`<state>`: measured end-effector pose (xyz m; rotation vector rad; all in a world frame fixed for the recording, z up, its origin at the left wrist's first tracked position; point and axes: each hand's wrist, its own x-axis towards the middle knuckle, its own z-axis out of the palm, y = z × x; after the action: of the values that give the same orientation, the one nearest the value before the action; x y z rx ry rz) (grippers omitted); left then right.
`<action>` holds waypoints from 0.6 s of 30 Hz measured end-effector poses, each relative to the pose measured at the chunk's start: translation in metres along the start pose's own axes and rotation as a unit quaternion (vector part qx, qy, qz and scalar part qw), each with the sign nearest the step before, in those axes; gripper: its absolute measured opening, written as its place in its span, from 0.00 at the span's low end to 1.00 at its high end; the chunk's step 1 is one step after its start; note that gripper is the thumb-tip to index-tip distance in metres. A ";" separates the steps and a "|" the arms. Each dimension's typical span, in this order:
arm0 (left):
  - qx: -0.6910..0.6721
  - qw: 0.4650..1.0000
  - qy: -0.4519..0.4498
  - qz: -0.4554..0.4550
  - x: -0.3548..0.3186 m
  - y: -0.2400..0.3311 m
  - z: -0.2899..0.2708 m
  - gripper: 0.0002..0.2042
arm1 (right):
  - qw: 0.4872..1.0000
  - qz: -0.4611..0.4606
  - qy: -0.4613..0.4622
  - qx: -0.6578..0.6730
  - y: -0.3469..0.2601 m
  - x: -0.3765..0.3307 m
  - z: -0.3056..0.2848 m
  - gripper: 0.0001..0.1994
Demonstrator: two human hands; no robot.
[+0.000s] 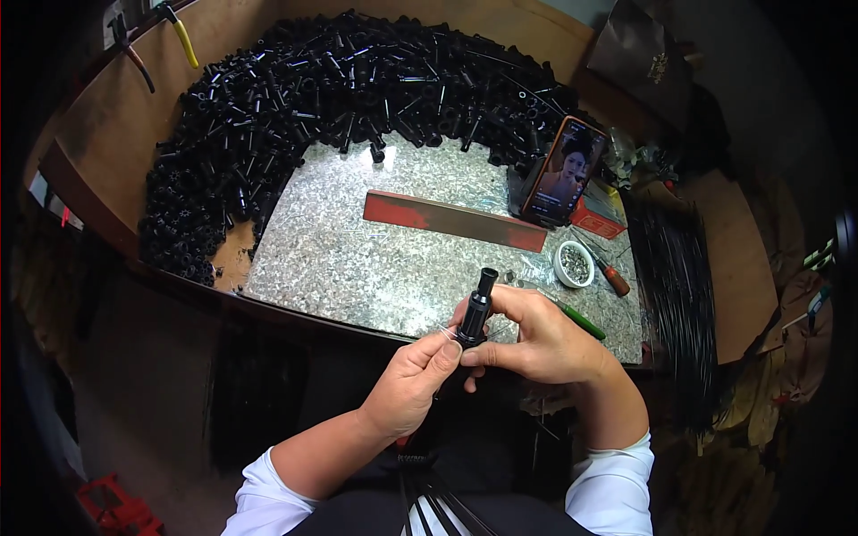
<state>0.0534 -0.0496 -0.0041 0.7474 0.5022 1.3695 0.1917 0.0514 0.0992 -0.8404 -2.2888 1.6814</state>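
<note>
A black tubular part [479,308] with a narrower, stepped top end stands nearly upright between my hands at the table's front edge. My left hand [413,380] pinches its lower end with thumb and fingers, and thin pale strands show by the thumb tip. From the other side my right hand [559,335] closes around it, thumb at its base and fingers curled behind. The lowest end of the part is hidden by my fingers. Several thin black strips [433,496] hang down over my lap.
A large heap of black tubular parts [357,80] fills the back and left. On the speckled tabletop [313,241] lie a red-brown bar [451,221], a white bowl of small metal pieces [574,265] and a screwdriver [615,277]. A phone [563,170] leans upright; black strips [675,304] hang at right.
</note>
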 end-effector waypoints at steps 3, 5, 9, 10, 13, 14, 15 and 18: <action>-0.009 1.000 0.007 -0.019 0.001 0.003 0.001 0.19 | 1.000 0.001 -0.009 0.007 -0.002 0.002 -0.001 0.13; -0.011 1.000 0.011 -0.020 0.001 0.004 0.001 0.19 | 1.000 0.008 -0.011 0.002 -0.001 0.003 -0.001 0.13; -0.019 0.999 0.023 -0.033 -0.001 0.009 0.001 0.19 | 0.997 -0.042 0.028 -0.050 0.009 0.003 0.004 0.12; -0.018 0.999 0.024 -0.033 -0.001 0.009 -0.001 0.19 | 0.996 -0.057 0.049 -0.044 0.013 0.004 0.007 0.12; -0.033 0.999 0.034 -0.025 0.002 0.010 -0.006 0.19 | 0.978 -0.123 0.138 -0.096 0.031 0.006 0.020 0.14; -0.043 0.998 0.034 -0.018 0.001 0.011 -0.006 0.18 | 0.978 -0.112 0.156 -0.083 0.038 0.005 0.024 0.19; -0.052 0.998 0.034 -0.012 0.001 0.012 -0.007 0.18 | 0.978 -0.112 0.156 -0.079 0.039 0.002 0.026 0.19; -0.064 0.996 0.059 -0.023 -0.001 0.015 -0.007 0.18 | 0.985 0.008 0.175 0.004 0.041 -0.003 0.035 0.26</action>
<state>0.0382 -0.0485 0.0015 0.5498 0.5165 1.3954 0.1917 0.0289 0.0501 -1.0595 -2.0392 1.4140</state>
